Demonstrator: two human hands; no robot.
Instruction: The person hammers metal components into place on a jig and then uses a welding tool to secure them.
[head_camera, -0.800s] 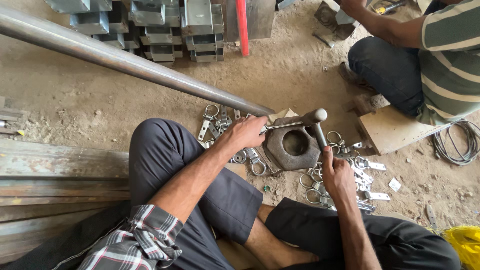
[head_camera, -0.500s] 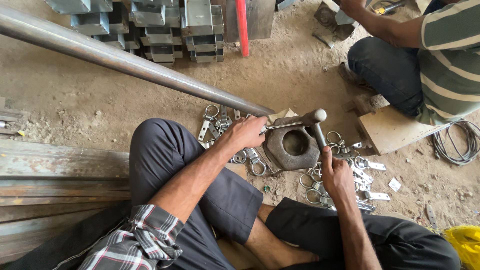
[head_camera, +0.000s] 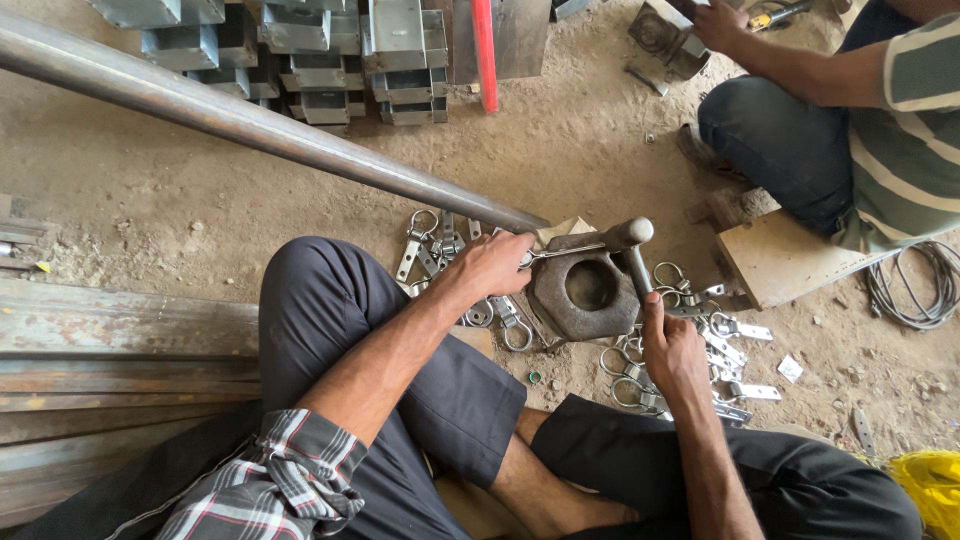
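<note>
I sit on the dirt floor with a heavy hexagonal metal block (head_camera: 585, 300), a round hole in its middle, between my knees. My left hand (head_camera: 492, 264) pinches a small metal clasp part (head_camera: 562, 253) and holds it flat on the block's top edge. My right hand (head_camera: 672, 350) grips the handle of a hammer (head_camera: 630, 243), whose steel head rests on the block's upper right corner, right at the clasp part.
Loose metal ring clasps lie in heaps left (head_camera: 428, 248) and right (head_camera: 700, 330) of the block. A long steel pipe (head_camera: 250, 115) slants across. Stacked metal channel pieces (head_camera: 330, 60) stand behind. Another seated person (head_camera: 850, 130) works at top right beside a board (head_camera: 790, 262) and coiled wire (head_camera: 915, 285).
The hammer head has come down slightly onto the clasp part on the block. My left hand stays in place.
</note>
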